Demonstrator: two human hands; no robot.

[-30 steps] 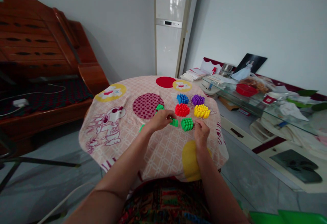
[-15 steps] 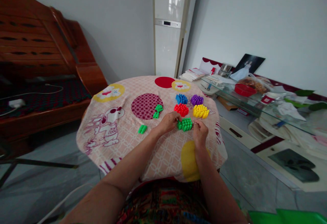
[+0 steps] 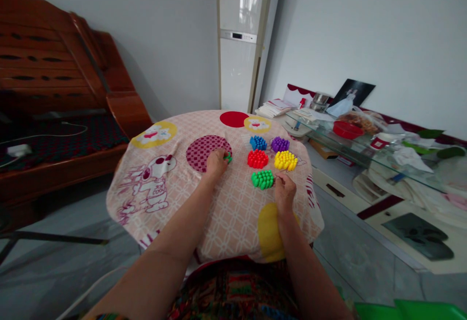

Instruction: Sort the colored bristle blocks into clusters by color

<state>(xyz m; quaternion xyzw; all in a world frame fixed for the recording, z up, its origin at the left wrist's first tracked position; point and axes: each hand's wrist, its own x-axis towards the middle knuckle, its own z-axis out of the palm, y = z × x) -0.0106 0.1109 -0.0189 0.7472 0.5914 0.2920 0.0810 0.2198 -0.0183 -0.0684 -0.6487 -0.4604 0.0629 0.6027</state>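
Note:
My left hand [image 3: 217,163] is over the dark-red checked circle on the cloth, fingers closed around small green plastic pieces [image 3: 228,158] that partly show at the fingertips. A tight cluster of green pieces [image 3: 262,179] stands nearer the right side of the table. Beside that cluster's right edge rests my right hand [image 3: 285,189], its thumb and fingers pinched together; what they hold, if anything, is too small to name. Behind the green cluster are similar groups in red [image 3: 258,159], yellow [image 3: 285,161], blue [image 3: 258,143] and purple [image 3: 280,144].
A patterned cloth [image 3: 233,222] covers the round table. To the right, a glass-topped cabinet [image 3: 328,140] carries papers, a red bowl [image 3: 348,129] and a paper cup [image 3: 380,141]. A wooden bench [image 3: 127,111] stands at left, a tall white cabinet unit [image 3: 237,72] behind.
My left hand has moved left from the green cluster to the loose green pieces. Another loose green pair no longer shows, with my left arm near that spot. My right hand has stayed beside the cluster.

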